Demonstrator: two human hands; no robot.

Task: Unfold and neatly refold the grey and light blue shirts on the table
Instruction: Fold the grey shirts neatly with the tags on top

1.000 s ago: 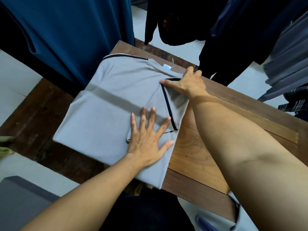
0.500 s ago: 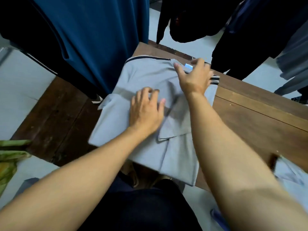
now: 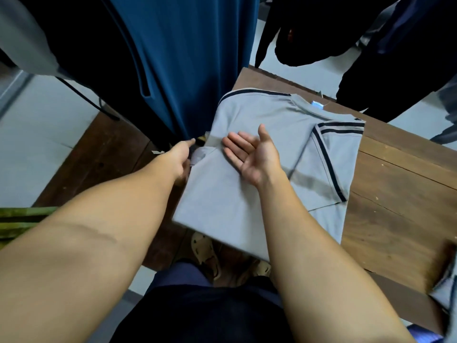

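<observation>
The left hand (image 3: 180, 155) slips beside the grey shirt (image 3: 267, 115), fingers hidden.

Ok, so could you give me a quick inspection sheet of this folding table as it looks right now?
Surface: wooden table, dark and scuffed.
Job's things: grey shirt with dark stripes lies folded, its near edge hanging over the table; a pale cloth at the near right edge, too blurred to identify.
Clutter: nothing seen.
Hands: left hand at the shirt's left edge, fingers mostly hidden; right hand open, palm up, over the shirt.
Cables: nothing seen.
Surroundings: blue garment and dark clothes hang behind the table; a slipper on the floor.
</observation>
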